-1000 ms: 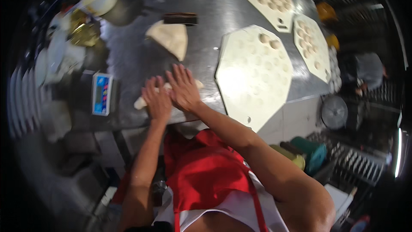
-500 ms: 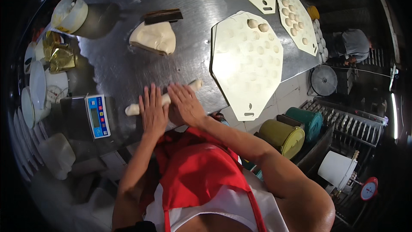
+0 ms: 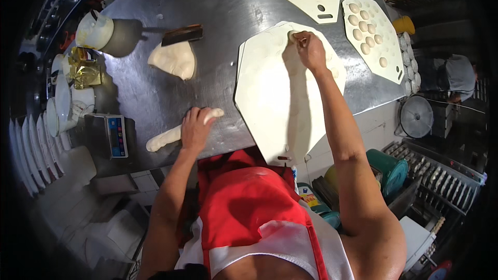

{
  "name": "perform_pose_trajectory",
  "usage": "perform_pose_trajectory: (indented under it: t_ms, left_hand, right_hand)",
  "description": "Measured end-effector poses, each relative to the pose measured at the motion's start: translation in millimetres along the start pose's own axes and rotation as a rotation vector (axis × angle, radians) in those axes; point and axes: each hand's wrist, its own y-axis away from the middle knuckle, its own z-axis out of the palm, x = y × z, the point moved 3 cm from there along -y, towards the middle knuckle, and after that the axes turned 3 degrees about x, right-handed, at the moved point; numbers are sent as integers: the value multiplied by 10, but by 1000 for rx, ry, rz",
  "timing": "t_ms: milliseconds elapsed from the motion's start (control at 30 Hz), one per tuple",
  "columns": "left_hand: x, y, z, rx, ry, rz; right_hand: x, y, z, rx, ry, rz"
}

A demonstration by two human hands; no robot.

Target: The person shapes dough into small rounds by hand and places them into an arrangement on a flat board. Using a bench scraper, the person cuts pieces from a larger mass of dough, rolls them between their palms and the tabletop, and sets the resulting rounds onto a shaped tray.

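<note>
My left hand [image 3: 195,130] is closed over a pale dough roll [image 3: 165,139] lying on the steel table, and both ends of the roll stick out past it. At the far end of a large white board with rounded corners [image 3: 264,88], my right hand [image 3: 312,52] is closed in a pinch. Its fingertips meet a small dough ball [image 3: 292,36], mostly covered by the fingers. Beyond the roll lies a larger flat lump of dough [image 3: 174,61], with a dark-bladed scraper [image 3: 182,35] against its far edge.
Two more white boards, one at the far middle [image 3: 326,13] and one at the right [image 3: 391,67], carry several dough balls. To the left are a digital scale [image 3: 117,137], a white pot [image 3: 95,30] and a gold package [image 3: 86,70]. A person [image 3: 460,78] bends over at far right.
My right hand has left the dough roll and reached to the far end of the large board. My left hand has moved along the roll and curled around it. The view has shifted.
</note>
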Motion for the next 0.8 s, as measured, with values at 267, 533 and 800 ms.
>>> perform_pose_trajectory:
  t_ms: [267,533,800]
  left_hand:
    - [419,-230,-526,-19,1025,-441]
    - [451,-211,-890,14,974,-237]
    - [81,-50,-1328,-448,672,43]
  right_hand:
    - [-377,438,-257,91,-349,213]
    - [-2465,1468,471,-518,-827,191]
    - [-3017,1584,455,-519,-349,197]
